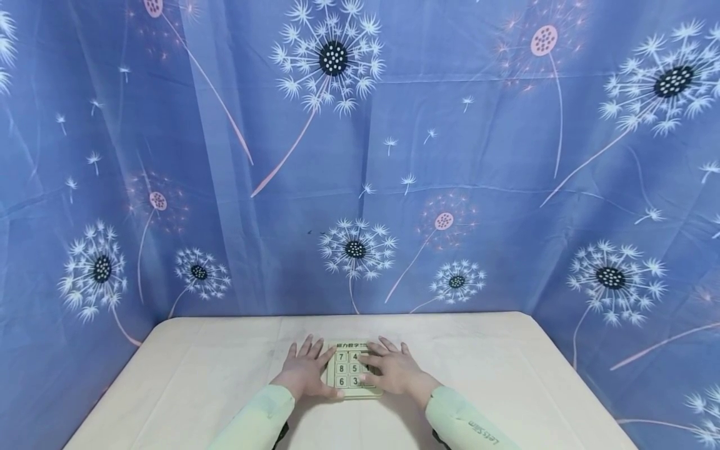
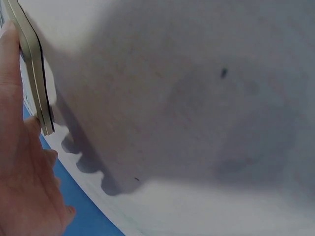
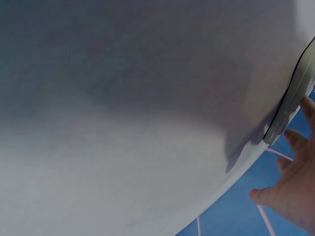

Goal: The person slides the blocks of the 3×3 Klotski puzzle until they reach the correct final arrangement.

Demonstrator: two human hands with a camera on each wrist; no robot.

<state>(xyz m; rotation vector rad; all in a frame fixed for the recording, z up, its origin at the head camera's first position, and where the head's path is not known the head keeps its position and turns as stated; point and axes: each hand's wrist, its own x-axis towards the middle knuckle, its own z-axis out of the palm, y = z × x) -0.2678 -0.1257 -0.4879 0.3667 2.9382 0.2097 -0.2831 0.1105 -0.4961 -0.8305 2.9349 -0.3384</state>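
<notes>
A pale green number slide puzzle (image 1: 347, 369) lies flat on the table, with black digits on square tiles and a printed title along its top edge. My left hand (image 1: 304, 375) rests at its left side, fingers spread, the thumb at the lower left corner and the index finger by the upper left. Over the right-hand tiles lies my right hand (image 1: 398, 371), its fingers extended and its thumb near the bottom row; it hides part of that column. Both wrist views show the puzzle's thick side edge (image 2: 35, 64) close to the fingers.
The cream table (image 1: 225, 356) has rounded back corners. A blue curtain (image 1: 360, 156) with a dandelion print hangs behind the table and along both sides. Shadows of the hands fall on the tabletop.
</notes>
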